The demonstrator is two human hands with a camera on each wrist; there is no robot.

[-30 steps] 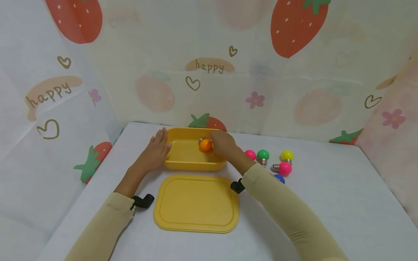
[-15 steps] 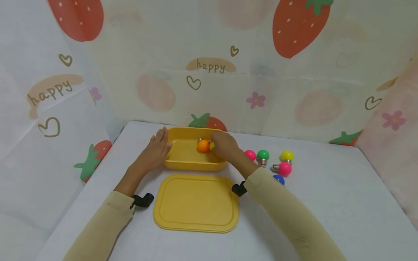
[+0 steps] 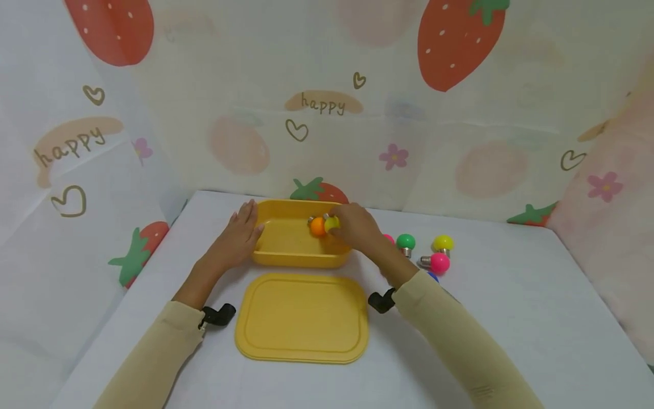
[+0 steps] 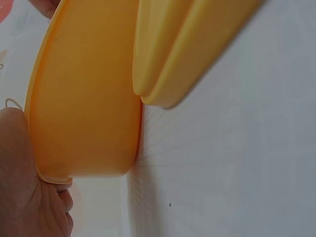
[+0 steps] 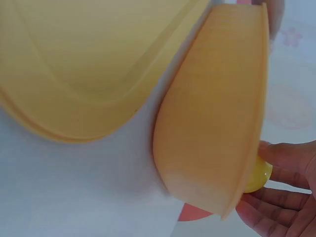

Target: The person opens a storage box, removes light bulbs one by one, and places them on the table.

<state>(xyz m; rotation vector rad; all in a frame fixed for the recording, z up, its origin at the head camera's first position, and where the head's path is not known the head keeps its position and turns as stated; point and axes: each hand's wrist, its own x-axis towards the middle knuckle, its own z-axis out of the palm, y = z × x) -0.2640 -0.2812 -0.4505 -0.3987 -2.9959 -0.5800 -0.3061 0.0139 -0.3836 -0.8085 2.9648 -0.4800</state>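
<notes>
A yellow box [image 3: 301, 260] stands open-topped near the back of the table. My left hand [image 3: 237, 236] rests against its left end, fingers fairly straight along the rim. At the right end, my right hand [image 3: 360, 230] pinches a yellow light bulb [image 3: 331, 222] between thumb and fingers, low over the box. Behind the rim in the right wrist view, the yellow bulb [image 5: 259, 175] is partly hidden by the wall. Touching or very close to it is an orange light bulb [image 3: 318, 226] inside the box. The right hand covers that corner of the box.
A yellow lid [image 3: 301, 318] lies flat in front of the box. To the right are loose bulbs: green [image 3: 406, 242], yellow [image 3: 443, 243], pink [image 3: 439, 263], another pink one [image 3: 389, 238] and a blue one [image 3: 432, 276], both partly hidden by the right arm. A patterned cloth hangs behind.
My right hand has shifted slightly right and drawn back a little, and more of the yellow bulb in its fingers shows. The orange bulb shifted a little left earlier. My left hand stays at the box.
</notes>
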